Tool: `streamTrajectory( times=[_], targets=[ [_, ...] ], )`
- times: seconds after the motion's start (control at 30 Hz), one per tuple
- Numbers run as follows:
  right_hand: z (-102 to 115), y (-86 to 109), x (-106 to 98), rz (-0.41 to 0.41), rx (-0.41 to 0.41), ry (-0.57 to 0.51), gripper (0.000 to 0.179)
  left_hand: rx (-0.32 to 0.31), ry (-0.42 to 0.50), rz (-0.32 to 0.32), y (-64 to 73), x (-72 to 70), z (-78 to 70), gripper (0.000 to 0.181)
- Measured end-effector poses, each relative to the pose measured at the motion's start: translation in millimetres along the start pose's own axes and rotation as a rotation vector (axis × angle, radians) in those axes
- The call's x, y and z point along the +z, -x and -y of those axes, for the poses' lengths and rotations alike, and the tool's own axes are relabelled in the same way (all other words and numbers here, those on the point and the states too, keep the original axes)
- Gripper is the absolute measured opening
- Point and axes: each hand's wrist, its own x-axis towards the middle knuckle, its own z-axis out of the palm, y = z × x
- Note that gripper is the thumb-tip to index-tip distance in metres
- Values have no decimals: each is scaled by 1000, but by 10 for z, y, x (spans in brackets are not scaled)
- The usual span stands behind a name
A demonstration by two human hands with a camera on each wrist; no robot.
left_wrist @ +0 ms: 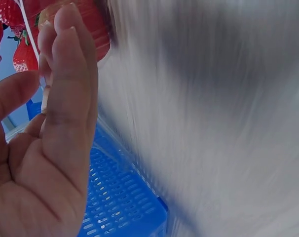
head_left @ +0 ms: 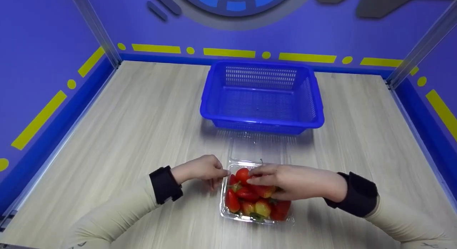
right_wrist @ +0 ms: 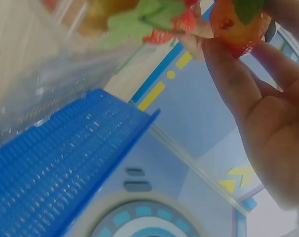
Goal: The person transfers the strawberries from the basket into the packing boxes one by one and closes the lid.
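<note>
A clear plastic punnet (head_left: 222,206) full of red strawberries (head_left: 247,194), some with pale yellowish patches, lies in front of the person in the head view. At its left side, the left hand (head_left: 206,168) holds the rim, thumb at the edge and fingers along the outer wall. From the right, the right hand (head_left: 294,181) reaches over the fruit. In the right wrist view, its thumb and fingers pinch a strawberry (right_wrist: 237,23) with a green leaf on it, over the punnet. From above, this hand hides part of the fruit.
Behind the punnet stands a blue perforated plastic basket (head_left: 262,122) with nothing visible inside. The punnet's clear lid (head_left: 255,147) is folded back toward it on the wooden table (head_left: 142,127). Blue panels (head_left: 235,38) with yellow markings enclose the back and sides.
</note>
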Motion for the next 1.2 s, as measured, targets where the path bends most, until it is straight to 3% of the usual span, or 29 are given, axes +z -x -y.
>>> streamTrajectory(
  times=[0.23, 0.43, 0.63, 0.9, 1.2],
  targets=[
    [51, 12, 82, -12, -17, 68, 51, 17, 54, 37, -10, 51, 43, 44],
    [86, 38, 130, 12, -13, 140, 49, 5, 172, 81, -45, 126, 83, 44],
    [79, 52, 187, -17, -45, 200, 48, -7, 267, 92, -79, 191, 95, 42],
    [95, 18, 183, -20, -19, 190, 51, -1, 259, 78, -90, 182, 57, 43],
    [79, 18, 178, 12, 75, 74, 55, 9, 211, 40, -102, 148, 47, 44]
  ],
)
